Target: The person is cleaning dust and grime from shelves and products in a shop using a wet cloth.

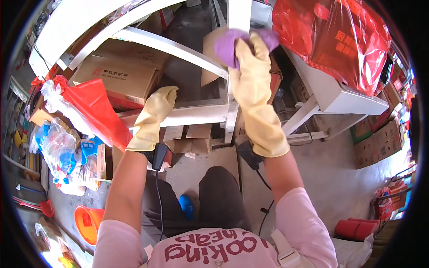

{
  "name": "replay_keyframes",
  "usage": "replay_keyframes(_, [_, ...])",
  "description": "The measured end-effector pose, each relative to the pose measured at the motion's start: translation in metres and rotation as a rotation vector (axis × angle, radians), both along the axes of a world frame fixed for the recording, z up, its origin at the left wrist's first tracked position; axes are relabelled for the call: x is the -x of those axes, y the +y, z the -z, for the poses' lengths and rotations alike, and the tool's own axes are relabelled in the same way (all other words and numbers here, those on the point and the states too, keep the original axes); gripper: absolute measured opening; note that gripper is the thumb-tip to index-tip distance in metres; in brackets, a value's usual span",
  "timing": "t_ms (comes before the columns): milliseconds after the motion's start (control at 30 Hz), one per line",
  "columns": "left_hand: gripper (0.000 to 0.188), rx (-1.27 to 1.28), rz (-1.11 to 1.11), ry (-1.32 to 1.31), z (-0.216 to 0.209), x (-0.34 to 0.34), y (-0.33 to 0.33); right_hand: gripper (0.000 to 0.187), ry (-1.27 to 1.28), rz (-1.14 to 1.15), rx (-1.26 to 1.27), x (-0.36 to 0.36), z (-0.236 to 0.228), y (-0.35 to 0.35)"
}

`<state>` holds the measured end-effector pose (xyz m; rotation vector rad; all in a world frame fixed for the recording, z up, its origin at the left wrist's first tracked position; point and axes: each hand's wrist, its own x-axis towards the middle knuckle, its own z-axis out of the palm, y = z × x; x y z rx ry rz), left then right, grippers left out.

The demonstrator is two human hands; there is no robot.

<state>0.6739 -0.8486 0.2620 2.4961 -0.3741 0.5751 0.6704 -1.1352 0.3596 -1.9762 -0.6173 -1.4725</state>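
Both my hands wear yellow rubber gloves. My right hand (pixel 253 56) is closed on a purple cloth (pixel 227 47) and presses it against the upright white post (pixel 238 18) of a shelf frame. The cloth bunches out on both sides of the fingers. Lower and to the left, my left hand (pixel 160 103) is curled at the front white rail (pixel 196 115) of the lower shelf, beside a brown cardboard box (pixel 118 73). Nothing shows in its fingers; its palm is hidden.
A red plastic bag (pixel 96 105) hangs left of my left hand. Red plastic-wrapped goods (pixel 333 40) sit on the white unit at right. Clear and blue plastic wrapping (pixel 62 152) and an orange bucket (pixel 87 223) stand at left. Cartons (pixel 380 145) lie at far right.
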Motion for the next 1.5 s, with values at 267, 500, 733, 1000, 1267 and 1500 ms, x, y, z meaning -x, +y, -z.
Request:
replay_keyframes(267, [0.030, 0.001, -0.051, 0.028, -0.003, 0.005, 0.003, 0.040, 1.019, 0.019, 0.182, 0.049, 0.140, -0.043])
replay_keyframes(500, [0.030, 0.066, -0.093, 0.150, -0.002, 0.014, -0.001, 0.039, 0.299, -0.380, -0.377, 0.036, -0.048, -0.024])
replay_keyframes(733, [0.031, 0.056, -0.056, 0.112, -0.001, 0.001, 0.002, 0.034, 0.225, -0.543, -0.277, -0.001, -0.102, -0.013])
replay_keyframes(1000, [0.031, 0.082, -0.078, 0.229, -0.009, 0.002, -0.004, 0.036, 0.821, 0.145, 0.066, 0.028, 0.092, -0.026])
replay_keyframes(1267, [0.030, 0.099, -0.063, 0.204, -0.011, 0.006, -0.013, 0.037, 0.209, -0.041, 0.056, 0.045, 0.018, -0.009])
replay_keyframes(1500, [0.029, 0.073, -0.059, 0.127, -0.011, 0.009, -0.006, 0.040, 0.650, 0.325, 0.318, 0.033, 0.046, 0.025])
